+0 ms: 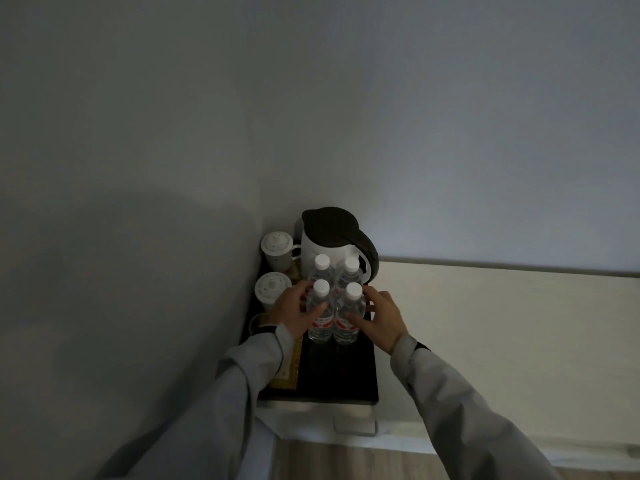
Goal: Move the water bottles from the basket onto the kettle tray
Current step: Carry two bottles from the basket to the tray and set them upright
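Several clear water bottles with white caps stand upright in two rows of two on the black kettle tray (339,372), just in front of the white kettle (313,251) with its dark lid. My left hand (292,311) wraps the front left bottle (320,329), thumb across its front. The front right bottle (345,330) sits in my right hand (384,318), whose thumb rests on the red label. Behind them stand the back left bottle (322,264) and back right bottle (350,266). No basket is in view.
Two white lidded cups (277,249) (272,289) stand on the tray's left side, against the left wall. A yellow-framed card (287,372) lies at the tray's front left. The tray rests in the corner on a pale counter (485,323). Wooden floor shows below.
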